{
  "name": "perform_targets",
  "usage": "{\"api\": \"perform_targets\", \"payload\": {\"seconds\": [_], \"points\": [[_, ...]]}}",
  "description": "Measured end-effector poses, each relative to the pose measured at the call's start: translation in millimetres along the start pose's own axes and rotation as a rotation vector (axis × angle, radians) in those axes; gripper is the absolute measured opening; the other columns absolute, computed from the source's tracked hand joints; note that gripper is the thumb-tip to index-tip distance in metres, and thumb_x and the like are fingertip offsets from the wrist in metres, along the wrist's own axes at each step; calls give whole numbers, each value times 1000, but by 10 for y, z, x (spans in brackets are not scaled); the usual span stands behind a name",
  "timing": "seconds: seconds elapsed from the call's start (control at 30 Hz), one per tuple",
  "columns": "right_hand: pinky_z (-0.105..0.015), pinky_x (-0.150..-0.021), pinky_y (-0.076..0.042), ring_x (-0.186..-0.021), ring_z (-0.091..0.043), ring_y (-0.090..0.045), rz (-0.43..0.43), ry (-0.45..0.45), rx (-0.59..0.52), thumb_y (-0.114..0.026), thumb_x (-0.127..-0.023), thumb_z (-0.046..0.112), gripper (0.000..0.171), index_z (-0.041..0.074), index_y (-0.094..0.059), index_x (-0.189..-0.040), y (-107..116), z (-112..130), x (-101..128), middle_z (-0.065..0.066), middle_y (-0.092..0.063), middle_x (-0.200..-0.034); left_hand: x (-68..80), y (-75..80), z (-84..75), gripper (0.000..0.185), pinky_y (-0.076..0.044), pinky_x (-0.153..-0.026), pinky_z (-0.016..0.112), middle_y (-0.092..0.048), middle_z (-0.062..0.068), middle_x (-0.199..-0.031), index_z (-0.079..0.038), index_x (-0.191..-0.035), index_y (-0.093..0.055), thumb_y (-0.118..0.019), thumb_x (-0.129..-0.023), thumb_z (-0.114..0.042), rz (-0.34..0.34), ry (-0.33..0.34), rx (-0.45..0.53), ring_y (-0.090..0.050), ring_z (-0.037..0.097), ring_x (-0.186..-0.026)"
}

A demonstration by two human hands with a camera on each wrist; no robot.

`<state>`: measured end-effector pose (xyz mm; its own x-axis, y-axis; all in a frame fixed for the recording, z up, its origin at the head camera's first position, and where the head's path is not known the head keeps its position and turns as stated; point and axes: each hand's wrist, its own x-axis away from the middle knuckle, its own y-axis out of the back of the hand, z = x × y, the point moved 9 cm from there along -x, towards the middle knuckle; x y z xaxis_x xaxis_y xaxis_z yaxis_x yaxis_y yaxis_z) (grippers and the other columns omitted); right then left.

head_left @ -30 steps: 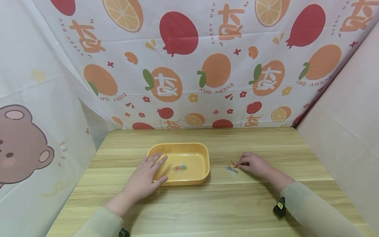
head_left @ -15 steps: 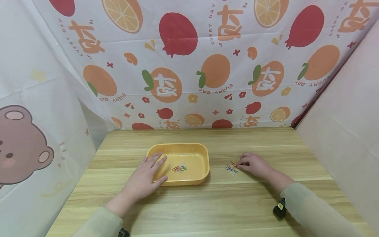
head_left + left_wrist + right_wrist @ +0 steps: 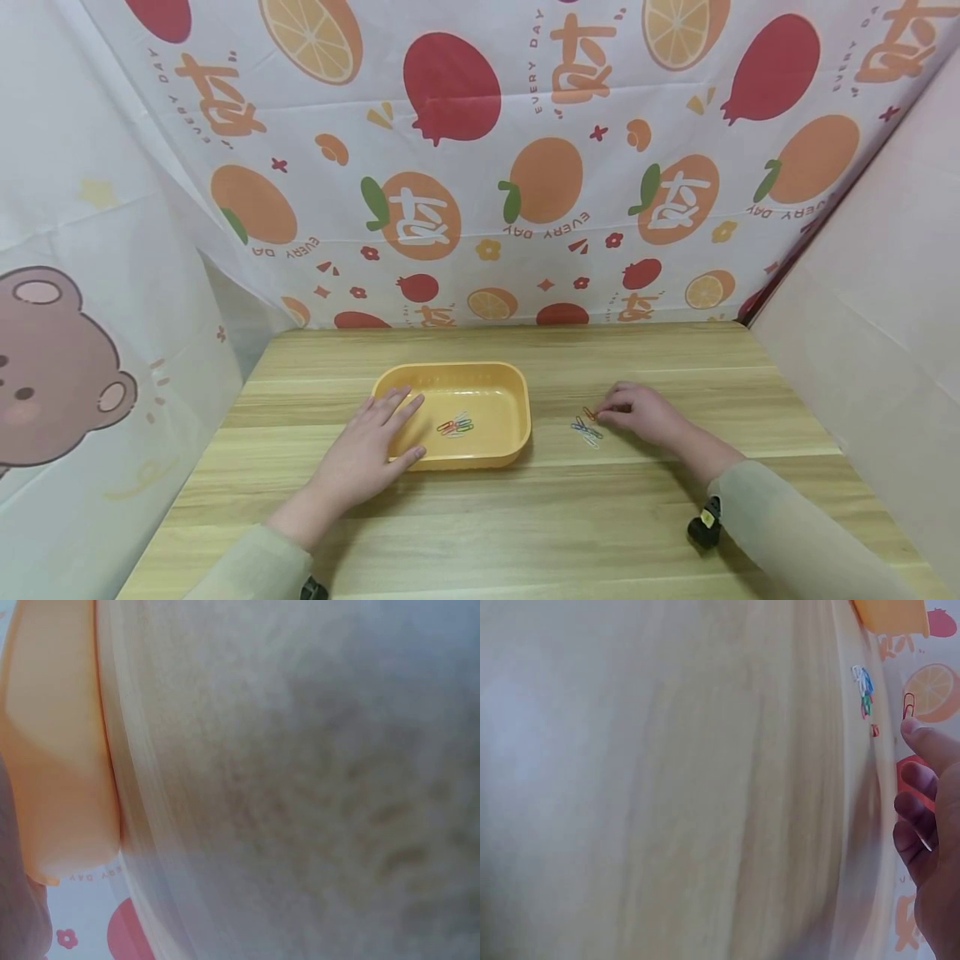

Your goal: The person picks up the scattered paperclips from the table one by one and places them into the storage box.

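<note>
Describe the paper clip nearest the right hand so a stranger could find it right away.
Start at the yellow tray on the wooden table. To its right lies a loose bunch of clips, and beyond it the right hand. The orange clip at its fingertips lies apart from the blue and green bunch.

Yellow-orange tray holds red, green and blue paper clips on a pale wood-grain bench, backed by an orange-and-pomegranate-print cloth

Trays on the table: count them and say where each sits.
1. The yellow tray lies mid-table under the left hand, paper clips inside; nothing in view could hide another.
</note>
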<state>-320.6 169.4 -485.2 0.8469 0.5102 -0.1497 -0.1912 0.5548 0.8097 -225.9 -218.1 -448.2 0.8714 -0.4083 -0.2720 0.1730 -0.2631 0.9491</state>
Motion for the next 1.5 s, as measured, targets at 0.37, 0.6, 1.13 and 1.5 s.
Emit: {"api": "perform_targets", "payload": {"seconds": [0.37, 0.6, 1.13, 1.5], "points": [[-30, -75, -52, -89, -12, -60, 8, -99, -130, -71, -91, 36, 13, 28, -79, -99, -12, 70, -136, 13, -65, -97, 3, -5, 13, 76, -20, -119, 56, -31, 10, -160, -22, -156, -34, -62, -92, -54, 4, 5, -2, -26, 32, -147], [-27, -69, -51, -84, -14, -57, 9, -83, -177, -70, -94, 31, 14, 24, -79, -100, -48, 234, -288, 9, -65, -96, 6, -17, 16, 77, -20, -119, 55, -29, 8, -161, -23, -156, -33, -63, -92, -54, 13, 18, 3, -24, 31, -148], [-29, -71, -52, -85, -16, -58, 7, -4, -310, -72, -92, 30, 13, 24, -79, -101, -194, 807, -662, 6, -67, -97, 2, -14, 19, 78, -18, -120, 54, -30, 7, -161, -23, -155, -35, -65, -91, -54, 16, 26, 10, -25, 30, -148], [-27, -68, -50, -81, -14, -57, 8, 86, -341, -73, -92, 25, 11, 19, -80, -99, -321, 1261, -885, 7, -68, -94, 10, -10, 9, 77, -13, -122, 51, -29, 6, -161, -24, -156, -33, -61, -92, -57, 11, 19, 4, -26, 30, -148]]}}
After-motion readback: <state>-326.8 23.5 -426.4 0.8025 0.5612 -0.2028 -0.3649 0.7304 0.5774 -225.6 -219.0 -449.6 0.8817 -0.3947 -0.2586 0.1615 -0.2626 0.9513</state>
